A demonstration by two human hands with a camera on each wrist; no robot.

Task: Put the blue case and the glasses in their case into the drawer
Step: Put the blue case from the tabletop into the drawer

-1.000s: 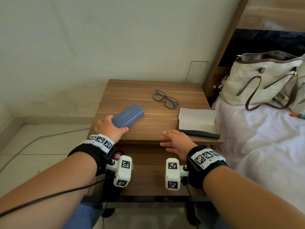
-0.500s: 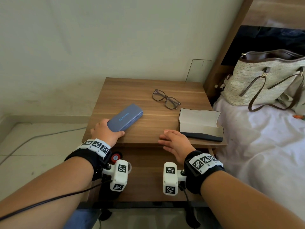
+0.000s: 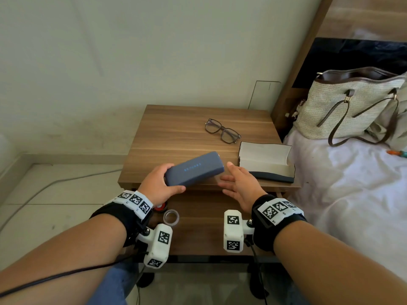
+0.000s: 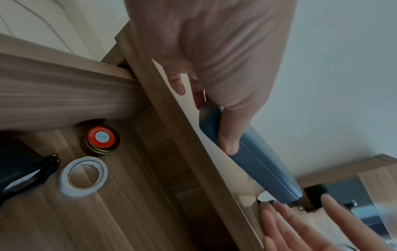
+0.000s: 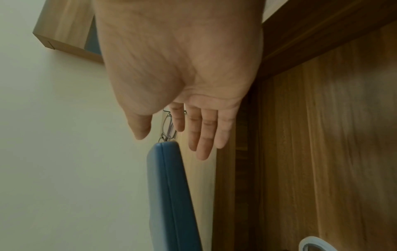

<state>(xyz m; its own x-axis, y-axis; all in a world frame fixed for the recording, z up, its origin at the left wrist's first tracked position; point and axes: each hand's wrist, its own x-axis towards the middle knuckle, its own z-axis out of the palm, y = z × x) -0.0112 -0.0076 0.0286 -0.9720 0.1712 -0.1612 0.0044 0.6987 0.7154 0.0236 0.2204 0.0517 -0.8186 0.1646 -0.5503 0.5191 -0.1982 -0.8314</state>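
Note:
My left hand [image 3: 160, 186] grips one end of the closed blue case [image 3: 195, 169] and holds it lifted just above the nightstand's [image 3: 176, 133] front edge; the left wrist view shows thumb and fingers clamped on the blue case [image 4: 253, 161]. With straight fingers, my right hand [image 3: 239, 186] hovers close beside the case's free end, not touching it; the right wrist view shows the blue case [image 5: 169, 195] below the fingertips [image 5: 201, 152]. The glasses [image 3: 222, 130] lie unfolded on the nightstand top. An open dark glasses case [image 3: 265, 164] with pale lining lies at the front right. The drawer [image 3: 198, 225] below is pulled open.
Inside the drawer sit a red-lidded jar [image 4: 101, 139], a roll of white tape [image 4: 83, 176] and a black object [image 4: 23, 169]. A bed with a white sheet [image 3: 352, 194] and a woven handbag [image 3: 348, 108] lies right of the nightstand. A cable [image 3: 55, 183] runs along the floor at left.
My left hand has lifted the blue case off the nightstand and brought it toward the front edge. My right hand has left the edge and risen beside the case.

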